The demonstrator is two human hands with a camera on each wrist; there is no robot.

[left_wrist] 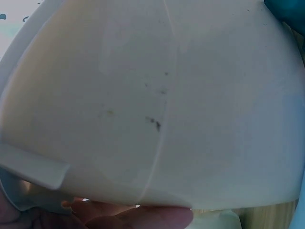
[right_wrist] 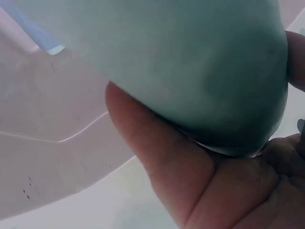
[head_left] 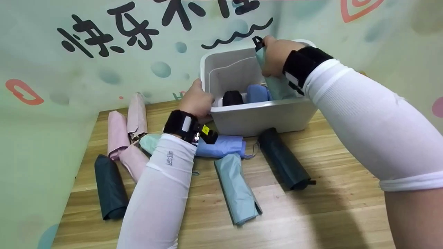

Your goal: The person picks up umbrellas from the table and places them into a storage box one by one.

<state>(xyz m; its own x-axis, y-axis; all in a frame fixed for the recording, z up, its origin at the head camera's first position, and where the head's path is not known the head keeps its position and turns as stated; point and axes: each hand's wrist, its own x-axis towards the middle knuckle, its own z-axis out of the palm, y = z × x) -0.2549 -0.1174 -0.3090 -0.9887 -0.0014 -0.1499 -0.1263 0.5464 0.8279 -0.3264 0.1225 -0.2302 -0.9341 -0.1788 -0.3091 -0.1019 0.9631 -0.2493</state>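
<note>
Green umbrella is clasped in the right-hand grip — left-hand grip holds the bin.

Fingers round a green roll, probably fabric.

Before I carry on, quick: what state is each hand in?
Left hand: closed, holding the bin at its edge.
Right hand: closed, holding a green umbrella.
</note>
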